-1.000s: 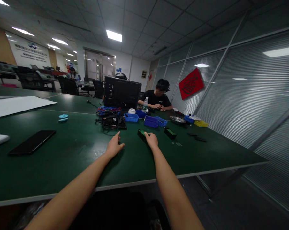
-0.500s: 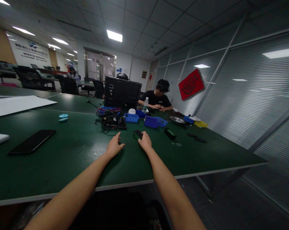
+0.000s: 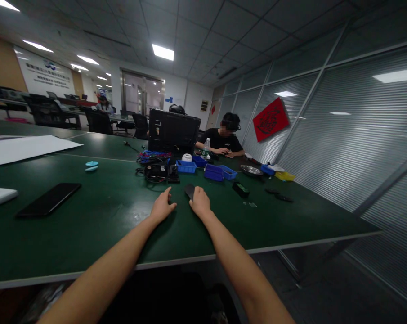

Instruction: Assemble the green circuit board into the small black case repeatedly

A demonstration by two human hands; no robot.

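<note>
In the head view, my right hand (image 3: 201, 202) is closed around a small dark, box-like object (image 3: 190, 191). Its rounded, smooth face shows past my thumb and fingers, and the rest is covered by my hand. My left hand (image 3: 162, 206) rests on the green table (image 3: 122, 238) a short way to the left, fingers spread and nothing in it. Right of my right hand lies a small black box with a green face (image 3: 241, 189), apart from it. Beyond my left hand is a black power adapter (image 3: 156, 171) with cables.
Blue bins (image 3: 214, 173) and a white ball (image 3: 186, 157) stand in front of a black monitor (image 3: 174, 130). A metal dish (image 3: 251, 170) and a yellow tray (image 3: 284, 176) lie to the right. A black tablet-like slab (image 3: 48, 200) lies left. A co-worker (image 3: 220, 140) sits across.
My right hand has shifted slightly left and turned the dark object, so a different, smoother face shows. The left hand has stayed almost where it was.
</note>
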